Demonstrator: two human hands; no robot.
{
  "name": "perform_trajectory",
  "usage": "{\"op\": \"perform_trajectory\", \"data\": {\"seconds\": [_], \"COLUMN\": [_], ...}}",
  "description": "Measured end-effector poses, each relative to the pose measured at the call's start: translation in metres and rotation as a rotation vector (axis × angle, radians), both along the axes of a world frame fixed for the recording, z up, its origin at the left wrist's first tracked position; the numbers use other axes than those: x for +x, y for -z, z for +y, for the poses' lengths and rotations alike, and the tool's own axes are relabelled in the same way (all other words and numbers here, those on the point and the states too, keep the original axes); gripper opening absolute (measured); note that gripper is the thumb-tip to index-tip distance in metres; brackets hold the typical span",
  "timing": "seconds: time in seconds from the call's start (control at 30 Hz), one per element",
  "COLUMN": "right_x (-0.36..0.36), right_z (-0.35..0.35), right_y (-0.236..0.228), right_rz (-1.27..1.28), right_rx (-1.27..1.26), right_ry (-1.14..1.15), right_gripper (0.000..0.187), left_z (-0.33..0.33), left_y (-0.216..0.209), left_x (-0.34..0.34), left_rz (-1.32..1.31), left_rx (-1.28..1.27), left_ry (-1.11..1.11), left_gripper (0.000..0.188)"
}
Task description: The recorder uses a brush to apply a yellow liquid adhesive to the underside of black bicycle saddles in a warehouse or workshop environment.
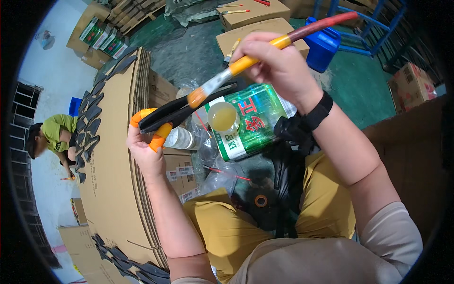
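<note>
My left hand [148,155], with orange covers on thumb and fingers, pinches a long black shoe sole [176,113] by its near end. A brush [243,65] with a yellow and red handle is gripped in my right hand [279,66], which wears a black wrist strap. Its brown bristles are at the sole's upper side; whether they touch cannot be made out. Just right of the sole, a cup of yellowish liquid [223,117] stands on a green and white tin [257,137]. A white tub [182,138] is beside my left wrist.
At my left rises a stack of cardboard sheets [111,175] bearing many dark soles [90,116]. Beyond it, a person in green [59,132] crouches. Ahead are cardboard boxes [257,33], a blue jug [324,49] and a blue metal frame [373,35]. A tape roll [261,200] lies below.
</note>
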State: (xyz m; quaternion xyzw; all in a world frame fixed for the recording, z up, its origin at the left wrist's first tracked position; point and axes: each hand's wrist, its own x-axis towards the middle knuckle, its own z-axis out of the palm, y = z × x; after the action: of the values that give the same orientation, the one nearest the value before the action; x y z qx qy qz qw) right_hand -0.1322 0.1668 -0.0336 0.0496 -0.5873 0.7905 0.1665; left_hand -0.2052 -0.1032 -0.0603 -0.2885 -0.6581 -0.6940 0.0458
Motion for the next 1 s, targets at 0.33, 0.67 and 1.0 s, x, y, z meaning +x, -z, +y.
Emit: {"op": "perform_trajectory", "data": {"seconds": [0.33, 0.67, 1.0], "right_x": [-0.008, 0.000, 0.001], "right_z": [0.031, 0.016, 0.016], "right_y": [0.032, 0.003, 0.012], "right_rz": [-0.058, 0.033, 0.167], "right_rx": [0.210, 0.063, 0.389], "right_ry": [0.086, 0.116, 0.141], "right_gripper": [0.017, 0.020, 0.020], "left_z": [-0.015, -0.030, -0.032], "left_y": [0.004, 0.003, 0.006], "left_x": [0.000, -0.004, -0.001], "left_rz": [-0.018, 0.029, -0.033], "left_rx": [0.109, 0.047, 0.176], "left_ry": [-0.038, -0.021, 0.006], "left_gripper": [0.042, 0.040, 0.042]}}
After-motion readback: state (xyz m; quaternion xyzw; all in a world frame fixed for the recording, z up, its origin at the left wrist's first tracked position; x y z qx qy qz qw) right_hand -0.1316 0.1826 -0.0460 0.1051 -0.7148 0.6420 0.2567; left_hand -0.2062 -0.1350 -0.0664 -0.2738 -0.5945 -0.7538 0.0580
